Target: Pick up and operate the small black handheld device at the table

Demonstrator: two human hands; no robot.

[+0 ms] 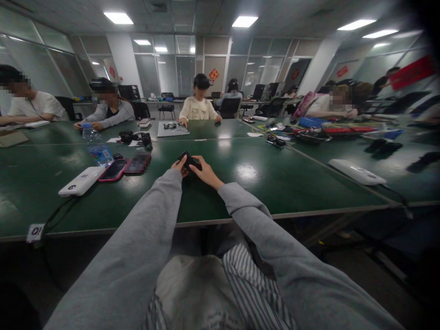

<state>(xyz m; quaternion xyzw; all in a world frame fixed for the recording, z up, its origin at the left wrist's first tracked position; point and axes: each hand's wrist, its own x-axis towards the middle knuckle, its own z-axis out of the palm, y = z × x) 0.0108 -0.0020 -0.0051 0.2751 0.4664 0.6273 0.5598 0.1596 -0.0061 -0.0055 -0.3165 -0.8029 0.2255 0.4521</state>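
Note:
Just above the green table (pixel 275 183), a small black box-like object (pixel 186 160) is held between both hands. My left hand (pixel 180 166) grips its left side, thumb along the near face. From the right, my right hand (pixel 205 172) has its fingers closed on the other side and top. Part of the object is hidden behind the fingers, and its exact kind does not show. Left of my hands lie a phone in a pink case (pixel 112 170) and an open-looking pink-edged piece (pixel 138 163) beside it.
A white power bank (pixel 81 181) with a cable and a water bottle (pixel 96 144) stand at left. Another white power bank (pixel 357 172) lies at right. Black cables (pixel 135 138), a tray (pixel 173 129) and a blue bin (pixel 311 122) are farther back. Several people sit around the table.

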